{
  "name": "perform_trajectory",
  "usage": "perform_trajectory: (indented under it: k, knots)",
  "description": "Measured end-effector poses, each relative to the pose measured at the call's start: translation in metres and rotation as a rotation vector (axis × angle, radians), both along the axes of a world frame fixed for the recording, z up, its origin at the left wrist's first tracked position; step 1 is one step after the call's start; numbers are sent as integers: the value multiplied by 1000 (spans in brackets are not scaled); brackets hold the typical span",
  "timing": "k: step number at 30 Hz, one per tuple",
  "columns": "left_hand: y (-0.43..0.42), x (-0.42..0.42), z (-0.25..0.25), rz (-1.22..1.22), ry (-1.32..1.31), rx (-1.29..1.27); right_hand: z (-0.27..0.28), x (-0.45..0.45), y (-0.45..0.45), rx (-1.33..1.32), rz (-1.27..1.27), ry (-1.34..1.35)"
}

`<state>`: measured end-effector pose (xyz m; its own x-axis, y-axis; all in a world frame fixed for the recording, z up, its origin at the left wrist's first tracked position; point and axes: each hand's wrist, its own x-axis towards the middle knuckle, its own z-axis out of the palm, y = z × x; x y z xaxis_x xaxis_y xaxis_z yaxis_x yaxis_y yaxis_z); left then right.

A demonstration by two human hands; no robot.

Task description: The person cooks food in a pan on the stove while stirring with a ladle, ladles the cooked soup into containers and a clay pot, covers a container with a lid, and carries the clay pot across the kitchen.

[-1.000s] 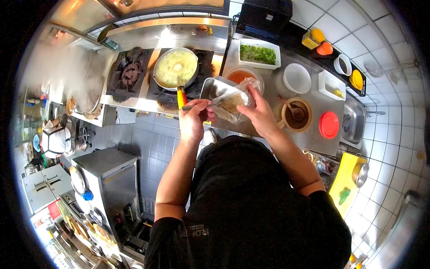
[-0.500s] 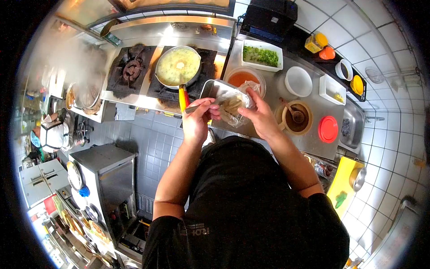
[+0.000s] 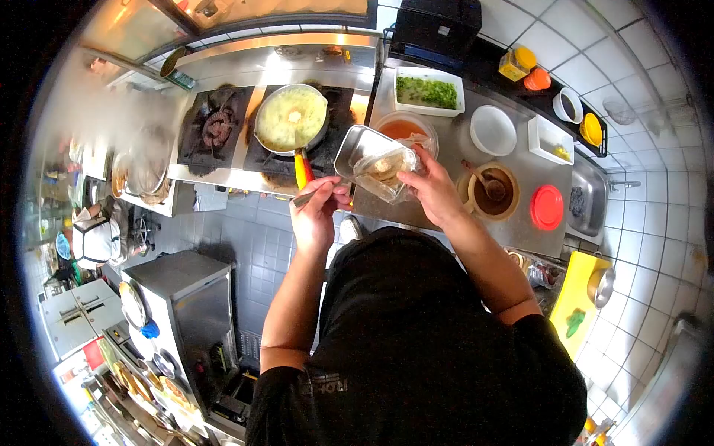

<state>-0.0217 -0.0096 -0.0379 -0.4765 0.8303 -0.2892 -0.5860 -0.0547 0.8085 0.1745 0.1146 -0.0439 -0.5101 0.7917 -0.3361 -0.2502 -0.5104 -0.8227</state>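
Observation:
My left hand [image 3: 316, 212] is closed round a slim metal utensil handle [image 3: 303, 199]; the utensil's far end is hidden. My right hand [image 3: 435, 189] grips the side of a clear plastic bag [image 3: 383, 178] with pale food inside, its mouth open. The bag lies in or against a small metal tray [image 3: 355, 145] held above the counter's front edge. Just past my left hand is the yellow-and-red handle [image 3: 303, 169] of a frying pan [image 3: 260, 141]. That pan sits on the burner with a yellow-green mixture and a pale lump in its middle.
Behind the bag stands a tub of orange liquid [image 3: 398, 125]. Chopped greens fill a white container [image 3: 457, 104]. Rightward are a white bowl [image 3: 494, 131], a brown pot with a ladle [image 3: 513, 195], a red lid [image 3: 547, 207] and a sink [image 3: 595, 208]. Steam rises at left.
The tray and bag have tilted, showing more of the tray and the food inside the bag. My left hand has shifted slightly down and left, still holding the utensil.

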Motion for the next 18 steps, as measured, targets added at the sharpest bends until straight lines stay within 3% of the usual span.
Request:
perform_trajectory:
  k: [11,18]
  knots:
    - [4,-3,-16,4,-62,-58,-1,2,4,0,20,-96]
    - [2,-6,1,11,-59,-21,-12,5,9,-40,-31,-138]
